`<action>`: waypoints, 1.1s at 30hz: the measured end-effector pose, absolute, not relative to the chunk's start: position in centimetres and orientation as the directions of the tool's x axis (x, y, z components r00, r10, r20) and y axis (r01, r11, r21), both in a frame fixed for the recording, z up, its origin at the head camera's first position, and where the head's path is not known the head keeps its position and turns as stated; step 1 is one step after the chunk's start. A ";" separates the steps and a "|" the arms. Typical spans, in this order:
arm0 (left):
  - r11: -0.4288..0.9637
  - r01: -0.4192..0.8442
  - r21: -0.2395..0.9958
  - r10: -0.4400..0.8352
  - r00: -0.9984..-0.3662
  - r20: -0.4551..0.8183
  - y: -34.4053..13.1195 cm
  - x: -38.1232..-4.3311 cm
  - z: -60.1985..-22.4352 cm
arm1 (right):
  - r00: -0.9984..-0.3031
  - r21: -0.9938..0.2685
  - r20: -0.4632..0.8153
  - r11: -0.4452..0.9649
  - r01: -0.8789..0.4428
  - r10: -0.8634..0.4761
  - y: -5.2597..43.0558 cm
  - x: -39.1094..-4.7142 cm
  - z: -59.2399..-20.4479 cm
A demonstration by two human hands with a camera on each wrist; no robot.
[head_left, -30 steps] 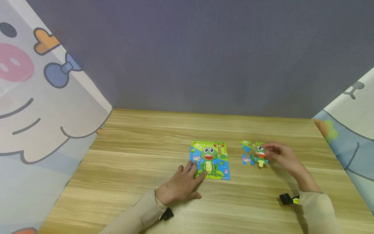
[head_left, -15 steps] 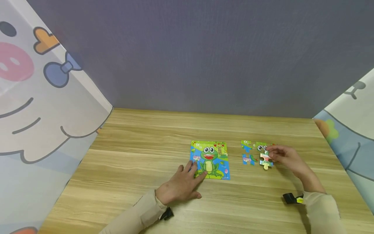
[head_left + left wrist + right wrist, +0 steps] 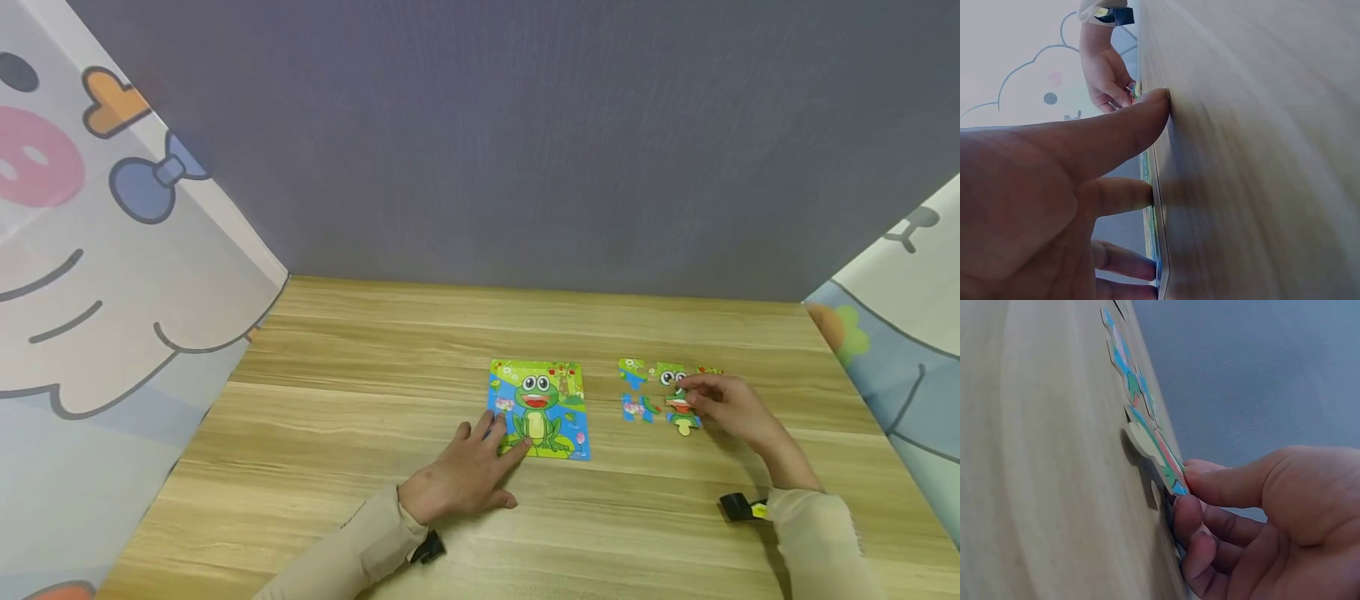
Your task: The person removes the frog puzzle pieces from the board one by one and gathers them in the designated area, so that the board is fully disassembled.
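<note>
My left hand (image 3: 468,471) lies with spread fingers on the lower left of a completed frog picture board (image 3: 551,392). In the left wrist view its fingertips press near the board's edge, and the thumb (image 3: 1116,134) rests by the wood. To the right, my right hand (image 3: 738,414) pinches a jigsaw piece (image 3: 682,407) showing the frog's red mouth and part of its body. The right wrist view has this piece (image 3: 1150,445) tilted, its near edge raised over the table with a shadow beneath. Just above it lies the piece with the frog's eyes (image 3: 670,374).
Left of the held piece lie a white-flower corner piece (image 3: 632,372) and a blue piece with pink flowers (image 3: 634,408). A piece with red apples (image 3: 709,370) is partly behind the right hand. A grey partition (image 3: 525,150) stands behind the wooden table (image 3: 360,350).
My right hand has drawn the mouth piece right and slightly down, away from the pink-flower piece, uncovering the eyes piece. It tilted, then levelled somewhat. My left hand has stayed still.
</note>
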State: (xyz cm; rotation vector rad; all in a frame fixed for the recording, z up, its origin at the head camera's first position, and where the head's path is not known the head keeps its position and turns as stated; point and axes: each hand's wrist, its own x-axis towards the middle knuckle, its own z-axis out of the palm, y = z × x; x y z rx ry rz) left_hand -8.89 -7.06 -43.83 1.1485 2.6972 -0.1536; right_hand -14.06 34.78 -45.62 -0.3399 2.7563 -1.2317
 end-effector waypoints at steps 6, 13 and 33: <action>0.690 0.723 -0.027 0.701 -0.678 -0.222 -7.1 -8.9 -43.9 | -0.974 -0.718 -0.009 0.680 -0.150 -0.224 34.4 -13.9 -45.1; 0.687 0.726 -0.021 0.705 -0.673 -0.225 -7.1 -9.0 -43.9 | -0.974 -0.720 -0.019 0.679 -0.144 -0.226 34.2 -13.7 -44.9; 0.695 0.719 -0.008 0.695 -0.675 -0.248 -7.1 -8.9 -43.8 | -0.979 -0.682 -0.085 0.727 -0.080 -0.187 34.2 -13.8 -44.7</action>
